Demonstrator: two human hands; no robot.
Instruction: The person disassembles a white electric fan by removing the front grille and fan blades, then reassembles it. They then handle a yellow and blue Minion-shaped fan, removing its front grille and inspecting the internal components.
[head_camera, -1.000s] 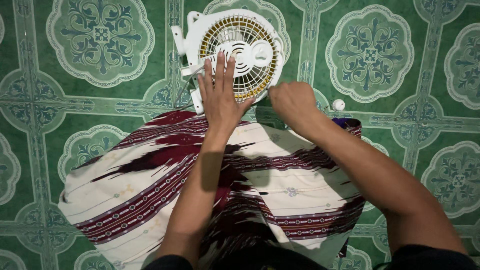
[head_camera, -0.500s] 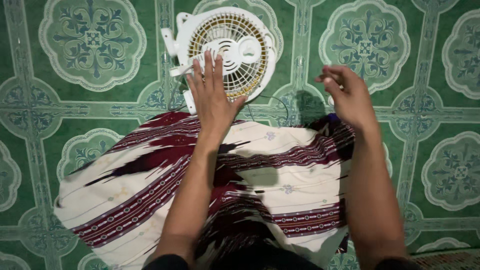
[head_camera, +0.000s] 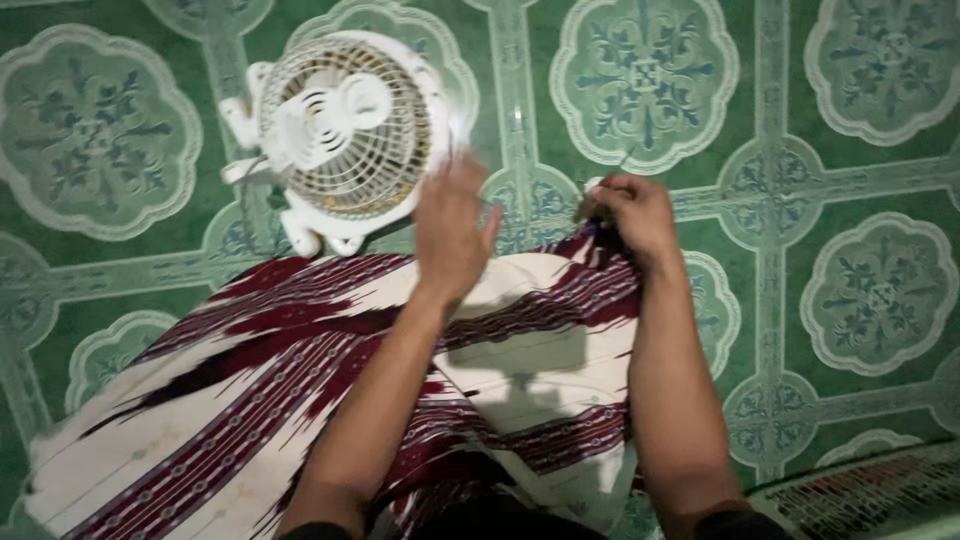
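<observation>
Head view, looking straight down. Green patterned floor covering with pale medallion motifs (head_camera: 860, 300) spreads under everything, on all sides of both hands. Cream and maroon striped woven cloth (head_camera: 300, 400) lies draped over the person's lap, beneath both forearms and on the near side of the hands. Small round white plastic fan with a cream wire grille (head_camera: 340, 130) lies on its back on the floor, face up, ahead of and to the outer side of the left hand (head_camera: 452, 230); its round body has no marked long axis, though its white foot brackets project toward the cloth. Left hand is the nearer of the two: open, fingers spread and blurred, its fingertips at or just beside the fan's near rim; contact cannot be confirmed. Right hand (head_camera: 630, 215) is well apart from the fan, beyond the cloth's far edge, its fingers curled and pressed together as if pinching a thin dark item, possibly a small tool or a screw; too small to identify. A small white object (head_camera: 592, 184) shows just beside the right fingertips, partly covered. White slatted grille-like piece (head_camera: 860, 495) lies near the right elbow, cut off by the frame's corner. Fan's cord is hard to trace.
</observation>
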